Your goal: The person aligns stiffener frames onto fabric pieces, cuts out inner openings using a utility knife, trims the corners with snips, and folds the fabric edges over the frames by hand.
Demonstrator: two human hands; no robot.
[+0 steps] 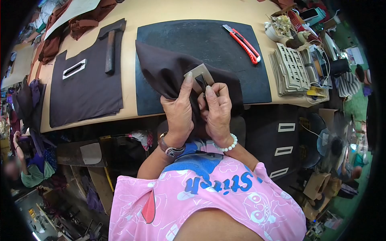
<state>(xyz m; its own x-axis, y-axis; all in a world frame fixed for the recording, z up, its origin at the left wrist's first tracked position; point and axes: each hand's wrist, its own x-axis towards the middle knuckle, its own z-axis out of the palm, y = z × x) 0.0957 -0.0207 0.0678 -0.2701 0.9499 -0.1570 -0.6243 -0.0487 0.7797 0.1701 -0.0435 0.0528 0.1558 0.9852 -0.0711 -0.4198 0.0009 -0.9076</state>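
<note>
As a person bends to close work at a bench, a limp, dark brown sheet lies draped over a black cutting mat, its near part gathered between two hands. The left hand pinches a pale, angular frame against the sheet, thumb on top, its other fingers mostly hidden beneath. The right hand presses thumb and fingers together at the frame's opening on a small dark piece; whether fold or tool, one cannot tell. The sheet looks light, supple and faintly slick, likely to slide or crease unless backed from below. The frame seems thin and stiff, best taken by its flat rims. A red utility knife rests on the mat beyond.
</note>
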